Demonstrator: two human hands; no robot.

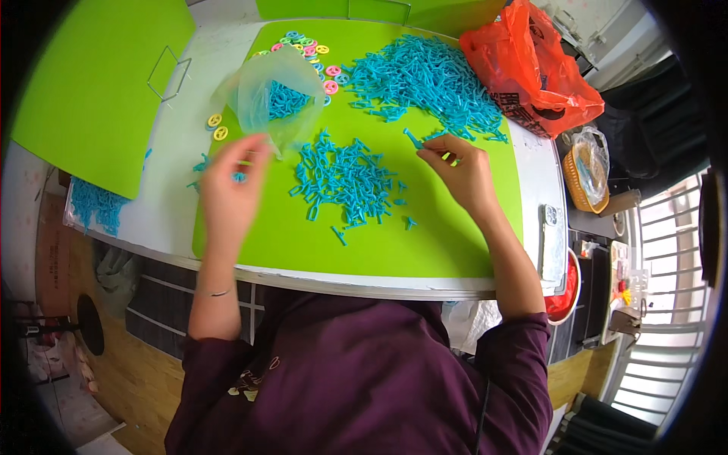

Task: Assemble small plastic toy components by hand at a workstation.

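Wheels [334, 70] and a red bag [531, 64] flank the far blue heap [425, 80].

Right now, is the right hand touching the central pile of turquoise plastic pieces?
Apart: the head view shows bare green mat between the right hand and the central pile.

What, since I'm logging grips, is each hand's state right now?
Left hand: blurred by motion; open or closed cannot be told.
Right hand: closed, thumb and finger pinching a blue plastic piece.
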